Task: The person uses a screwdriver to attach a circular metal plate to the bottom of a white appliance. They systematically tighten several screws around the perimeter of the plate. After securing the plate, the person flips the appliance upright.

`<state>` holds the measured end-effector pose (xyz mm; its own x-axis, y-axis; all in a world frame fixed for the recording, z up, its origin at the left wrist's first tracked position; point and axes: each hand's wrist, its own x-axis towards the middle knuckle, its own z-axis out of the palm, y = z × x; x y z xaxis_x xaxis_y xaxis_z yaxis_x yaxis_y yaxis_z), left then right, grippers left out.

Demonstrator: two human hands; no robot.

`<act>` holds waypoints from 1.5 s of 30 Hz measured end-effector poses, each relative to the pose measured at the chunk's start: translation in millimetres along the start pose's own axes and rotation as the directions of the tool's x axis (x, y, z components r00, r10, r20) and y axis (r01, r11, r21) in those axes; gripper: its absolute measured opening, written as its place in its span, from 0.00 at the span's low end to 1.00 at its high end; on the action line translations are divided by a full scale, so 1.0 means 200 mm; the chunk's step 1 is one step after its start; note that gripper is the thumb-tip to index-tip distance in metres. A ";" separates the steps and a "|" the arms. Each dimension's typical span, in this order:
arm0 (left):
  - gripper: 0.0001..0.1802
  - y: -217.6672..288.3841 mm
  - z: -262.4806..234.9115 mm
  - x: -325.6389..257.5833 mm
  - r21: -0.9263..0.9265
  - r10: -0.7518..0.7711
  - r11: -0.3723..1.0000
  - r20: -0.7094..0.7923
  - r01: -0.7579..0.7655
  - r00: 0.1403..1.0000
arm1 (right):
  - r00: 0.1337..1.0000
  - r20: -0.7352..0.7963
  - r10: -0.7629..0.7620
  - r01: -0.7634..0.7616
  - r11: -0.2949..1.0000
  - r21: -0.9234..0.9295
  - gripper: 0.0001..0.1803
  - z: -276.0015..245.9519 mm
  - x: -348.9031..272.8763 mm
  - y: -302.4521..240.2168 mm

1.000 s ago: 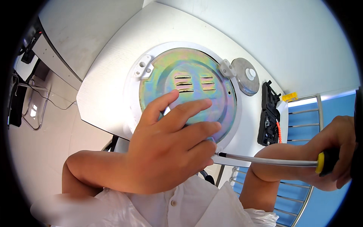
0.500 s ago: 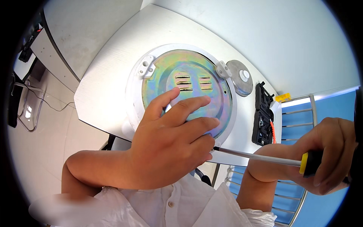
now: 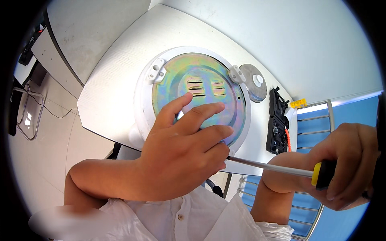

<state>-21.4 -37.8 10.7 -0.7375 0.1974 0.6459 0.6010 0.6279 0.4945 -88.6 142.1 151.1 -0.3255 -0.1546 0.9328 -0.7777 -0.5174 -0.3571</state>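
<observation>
My left hand (image 3: 185, 148) lies over the near part of a round metal base plate (image 3: 209, 64) with a rainbow sheen and vent slots, its fingers spread. The plate sits in a round white housing (image 3: 145, 96), likely an upturned cooking pot. Two white feet, one at the upper left (image 3: 157, 71) and one at the upper right (image 3: 237, 74), stick out at its edge. My right hand (image 3: 352, 160) is closed round the yellow and black handle of a screwdriver (image 3: 269, 165). Its long shaft points left to the housing's near right edge. My left hand's fingers hide the tip.
A round pot lid (image 3: 251, 88) with a white knob lies right of the housing on the white table (image 3: 108, 92). An open black tool case (image 3: 276, 134) stands near the table's right edge. Beyond are a yellow object (image 3: 298, 103) and a metal railing (image 3: 327, 116).
My right hand and the screwdriver handle have shifted slightly left and down, and the handle looks a little turned. My left hand stays in place on the plate.
</observation>
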 end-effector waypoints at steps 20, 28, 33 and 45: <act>0.14 0.00 -0.01 0.01 0.011 0.044 0.999 -0.012 -0.043 0.999 | 0.985 0.142 -0.101 0.168 0.753 -0.636 0.40 0.05 0.12 0.02; 0.13 0.00 -0.01 0.01 0.026 0.048 0.998 0.013 -0.048 0.999 | 0.619 0.698 0.359 0.304 0.710 -0.635 0.25 0.16 0.39 -0.15; 0.12 0.00 0.00 0.00 0.044 0.071 0.996 0.003 -0.071 0.997 | 0.375 0.731 0.570 0.491 0.547 -0.678 0.24 0.09 0.51 -0.34; 0.09 -0.01 0.01 0.00 0.043 0.101 0.994 -0.034 -0.099 0.994 | 0.400 0.496 0.771 0.306 0.398 -0.865 0.33 0.08 0.53 -0.37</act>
<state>-23.4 -37.5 8.2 -0.6624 0.2337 0.7117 0.6572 0.6374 0.4023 -57.0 149.5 277.0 -0.4629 -0.8781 0.1215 -0.8742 0.4749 0.1016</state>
